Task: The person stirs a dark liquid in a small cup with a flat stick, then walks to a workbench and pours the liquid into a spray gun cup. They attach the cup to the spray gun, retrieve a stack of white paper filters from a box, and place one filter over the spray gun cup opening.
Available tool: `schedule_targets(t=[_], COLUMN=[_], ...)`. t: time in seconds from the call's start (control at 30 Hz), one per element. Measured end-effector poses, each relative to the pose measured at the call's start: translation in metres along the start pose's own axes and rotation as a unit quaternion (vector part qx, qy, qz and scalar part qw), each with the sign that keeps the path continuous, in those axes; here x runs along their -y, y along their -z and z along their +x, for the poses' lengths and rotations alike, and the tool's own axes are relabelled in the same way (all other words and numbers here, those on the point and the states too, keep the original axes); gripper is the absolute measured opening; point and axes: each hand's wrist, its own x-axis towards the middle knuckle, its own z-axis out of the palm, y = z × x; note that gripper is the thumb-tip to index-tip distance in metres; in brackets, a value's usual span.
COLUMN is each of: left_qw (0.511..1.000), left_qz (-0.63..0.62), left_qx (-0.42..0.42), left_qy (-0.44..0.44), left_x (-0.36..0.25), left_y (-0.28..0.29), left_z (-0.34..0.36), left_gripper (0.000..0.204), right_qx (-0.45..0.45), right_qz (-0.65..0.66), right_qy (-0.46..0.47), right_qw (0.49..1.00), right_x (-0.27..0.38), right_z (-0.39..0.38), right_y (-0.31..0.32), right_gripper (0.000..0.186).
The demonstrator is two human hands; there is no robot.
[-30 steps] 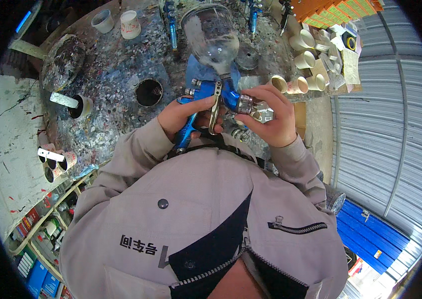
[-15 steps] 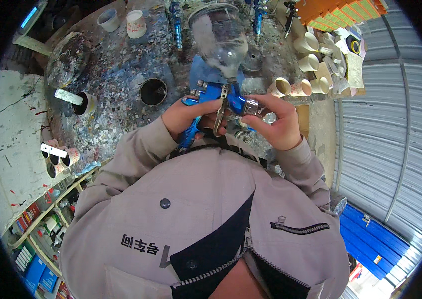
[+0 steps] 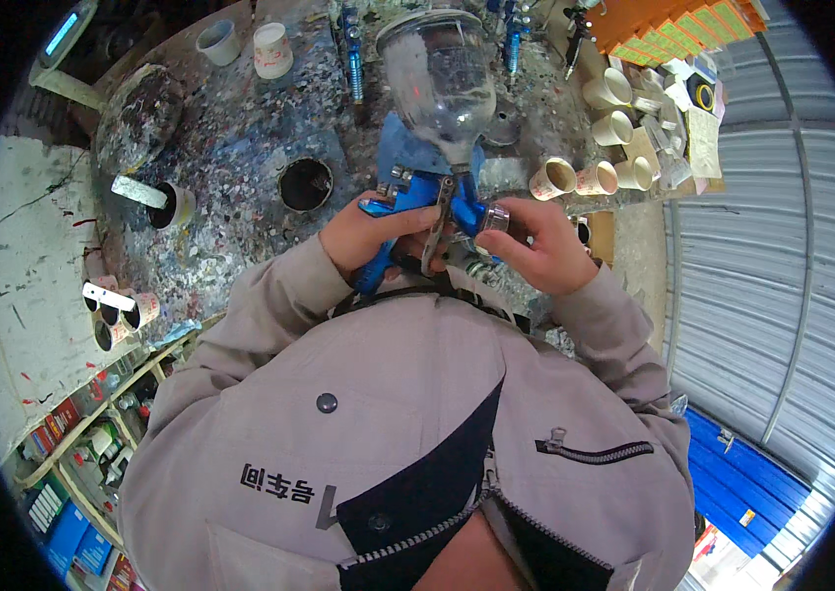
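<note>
Head cam, now: L hand (image 3: 368, 231) closed round the handle of a blue spray gun (image 3: 419, 191), thumb lying across nr the top of the silver trigger (image 3: 436, 236); some fingers hidden behind. R hand (image 3: 547, 248) grips the silver nozzle ring (image 3: 494, 218) b/w thumb & fingers. Gun is in front of the chest, at the near side of a paint-spattered bench (image 3: 230, 182), w/ its clear cup (image 3: 442, 94) toward the far side; exact tilt can't tell. Blue sheet (image 3: 400, 148) on bench, partly behind gun. Dark-mouthed pot (image 3: 305, 184) L of the gun, nr L hand. Further L, a cup (image 3: 184, 205) w/ a pale stick (image 3: 138, 191) at its mouth. R side of bench: row of three paper cups (image 3: 597, 178), tape roll (image 3: 704, 96) beyond. Far side: a 2nd blue gun (image 3: 354, 64), also a 3rd blue gun (image 3: 513, 44).
</note>
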Motion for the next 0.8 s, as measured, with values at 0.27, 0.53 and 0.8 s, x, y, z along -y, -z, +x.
schedule_targets(t=[0.27,0.53,0.8], left_qw=[0.992,0.999,0.999], left_qz=[-0.088,-0.032,-0.013], left_qx=[-0.009,0.000,-0.009], left_qy=[0.085,0.041,0.035], left_x=[0.001,0.001,0.002], left_y=[-0.006,-0.003,-0.002], left_z=[0.000,-0.004,-0.004], left_gripper=[0.046,0.042,0.039], right_qx=[-0.180,-0.011,-0.045], right_qz=[-0.295,-0.036,0.002], right_qy=[0.295,0.098,0.028], right_qw=[0.891,0.994,0.999], right_x=[-0.003,-0.013,-0.010], right_z=[0.010,0.006,0.011], right_y=[-0.002,-0.005,-0.018], right_gripper=[0.043,0.040,0.038])
